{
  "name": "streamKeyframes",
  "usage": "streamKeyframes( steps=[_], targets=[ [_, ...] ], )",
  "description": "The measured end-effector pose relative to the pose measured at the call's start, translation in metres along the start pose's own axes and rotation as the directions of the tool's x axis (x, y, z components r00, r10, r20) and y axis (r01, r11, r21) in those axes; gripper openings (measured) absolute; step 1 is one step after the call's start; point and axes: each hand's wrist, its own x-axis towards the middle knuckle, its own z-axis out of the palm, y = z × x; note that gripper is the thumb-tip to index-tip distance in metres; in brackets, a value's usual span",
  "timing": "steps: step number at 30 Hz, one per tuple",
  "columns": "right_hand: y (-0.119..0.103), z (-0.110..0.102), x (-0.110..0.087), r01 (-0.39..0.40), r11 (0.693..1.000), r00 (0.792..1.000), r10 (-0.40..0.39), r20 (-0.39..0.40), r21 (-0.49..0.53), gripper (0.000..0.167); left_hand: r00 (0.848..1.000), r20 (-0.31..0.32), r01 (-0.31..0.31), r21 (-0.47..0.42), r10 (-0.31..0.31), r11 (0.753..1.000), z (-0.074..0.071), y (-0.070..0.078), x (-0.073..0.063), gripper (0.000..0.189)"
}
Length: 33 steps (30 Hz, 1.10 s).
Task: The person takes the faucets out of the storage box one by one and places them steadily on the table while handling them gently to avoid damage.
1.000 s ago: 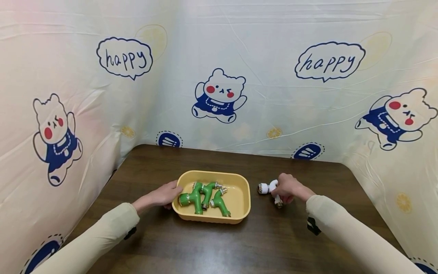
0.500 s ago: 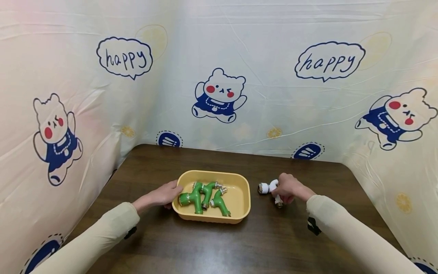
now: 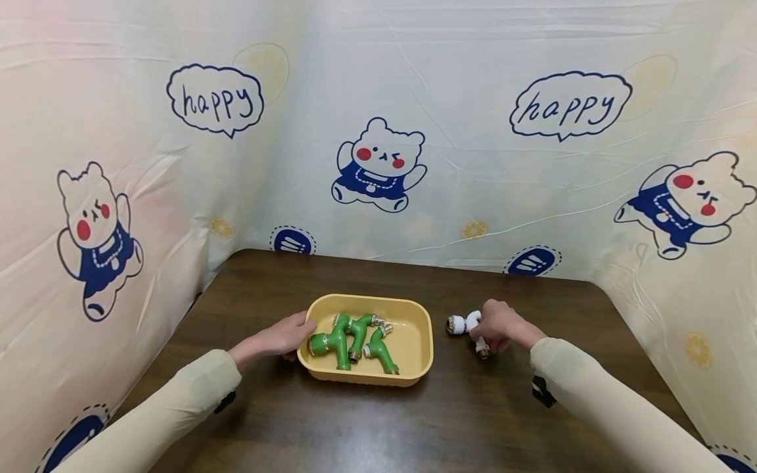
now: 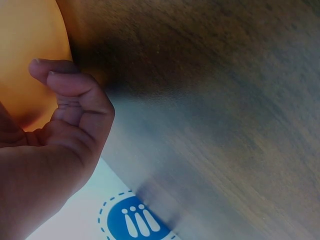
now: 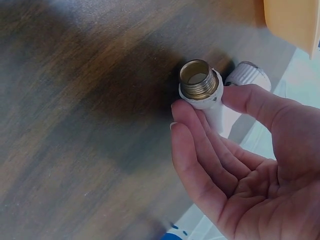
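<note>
Fingers (image 5: 194,162) of right hand (image 3: 500,323) pinch white fitting (image 3: 472,320); curled left hand (image 3: 285,334) grips end of yellow tray (image 3: 411,338).

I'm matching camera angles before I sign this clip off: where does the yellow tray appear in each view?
Head: lower middle; the yellow tray is whole but for where the left hand grips its left end.
Left wrist: upper left, cut off by the frame, partly behind the hand.
Right wrist: top right corner, only a part.
Shared landmark: the dark wooden table.
</note>
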Motion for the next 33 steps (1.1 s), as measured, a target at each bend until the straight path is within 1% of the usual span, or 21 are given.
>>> streamKeyframes(
  steps=[2, 3, 7, 12, 17, 22, 23, 24, 25, 26, 27, 28, 29, 30, 31, 32, 33],
  targets=[
    [0.001, 0.0, 0.0, 0.004, 1.0, 1.0, -0.004, -0.012, 0.0, 0.023, 1.0, 0.0, -0.005, 0.003, 0.005, 1.0, 0.0, 0.002, 0.0, 0.042],
    [0.001, 0.001, 0.0, 0.003, 1.0, 1.0, -0.003, -0.018, 0.002, 0.024, 1.0, 0.0, 0.025, -0.023, -0.025, 0.999, -0.001, -0.007, 0.007, 0.042],
    [0.001, 0.001, -0.001, 0.012, 1.0, 0.999, -0.012, -0.039, 0.003, 0.025, 1.0, -0.01, 0.011, -0.009, -0.012, 1.0, 0.0, -0.005, 0.007, 0.039],
    [0.001, 0.001, -0.001, 0.003, 1.0, 0.999, -0.003, -0.035, 0.011, 0.025, 1.0, -0.025, 0.014, -0.007, -0.014, 1.0, 0.0, -0.007, 0.008, 0.037],
    [0.0, 0.001, -0.001, -0.004, 1.0, 1.0, 0.004, -0.028, 0.011, 0.024, 1.0, -0.021, 0.013, -0.014, -0.013, 1.0, -0.001, -0.011, 0.01, 0.038],
    [0.0, 0.001, -0.001, -0.006, 1.0, 0.999, 0.007, -0.032, 0.013, 0.024, 0.999, -0.019, 0.025, -0.031, -0.025, 0.999, 0.0, -0.008, 0.009, 0.04],
    [0.0, 0.001, -0.001, -0.005, 1.0, 0.999, 0.006, -0.035, 0.013, 0.024, 1.0, -0.014, 0.028, -0.034, -0.028, 0.999, 0.0, -0.006, 0.007, 0.04],
    [0.0, 0.001, -0.001, -0.005, 1.0, 0.999, 0.005, -0.035, 0.013, 0.024, 0.999, -0.015, 0.03, -0.023, -0.03, 0.999, 0.001, 0.002, 0.003, 0.041],
    [0.0, 0.001, -0.002, -0.005, 1.0, 0.999, 0.005, -0.036, 0.008, 0.024, 0.999, -0.015, 0.029, -0.026, -0.03, 0.999, 0.001, 0.002, 0.003, 0.04],
    [-0.001, 0.001, -0.002, -0.003, 1.0, 0.999, 0.003, -0.038, 0.003, 0.024, 1.0, -0.014, 0.023, -0.017, -0.024, 1.0, 0.002, 0.014, -0.005, 0.041],
    [-0.001, 0.002, -0.002, -0.002, 1.0, 0.999, 0.001, -0.038, -0.002, 0.025, 1.0, -0.006, 0.006, -0.001, -0.006, 1.0, 0.002, 0.017, -0.007, 0.042],
    [-0.001, 0.002, -0.003, 0.002, 1.0, 0.999, -0.002, -0.037, -0.007, 0.025, 1.0, 0.001, -0.008, 0.005, 0.008, 1.0, 0.002, 0.026, -0.014, 0.042],
    [-0.001, 0.002, -0.003, 0.002, 1.0, 0.999, -0.002, -0.036, -0.012, 0.025, 0.999, 0.009, -0.035, 0.021, 0.035, 0.999, 0.002, 0.033, -0.019, 0.043],
    [-0.001, 0.002, -0.003, 0.001, 1.0, 0.999, -0.001, -0.032, -0.015, 0.025, 0.999, 0.004, -0.041, 0.034, 0.041, 0.999, 0.002, 0.043, -0.025, 0.043],
    [-0.001, 0.002, -0.003, 0.001, 1.0, 1.0, -0.001, -0.029, -0.016, 0.026, 0.999, 0.006, -0.045, 0.031, 0.045, 0.999, 0.002, 0.049, -0.029, 0.043],
    [-0.001, 0.001, -0.003, 0.003, 1.0, 1.0, -0.004, -0.025, -0.015, 0.025, 0.998, 0.012, -0.063, 0.038, 0.063, 0.997, 0.002, 0.061, -0.038, 0.045],
    [-0.001, 0.001, -0.003, 0.003, 1.0, 1.0, -0.003, -0.023, -0.011, 0.025, 0.998, 0.01, -0.059, 0.041, 0.058, 0.997, 0.002, 0.062, -0.038, 0.045]
  ],
)
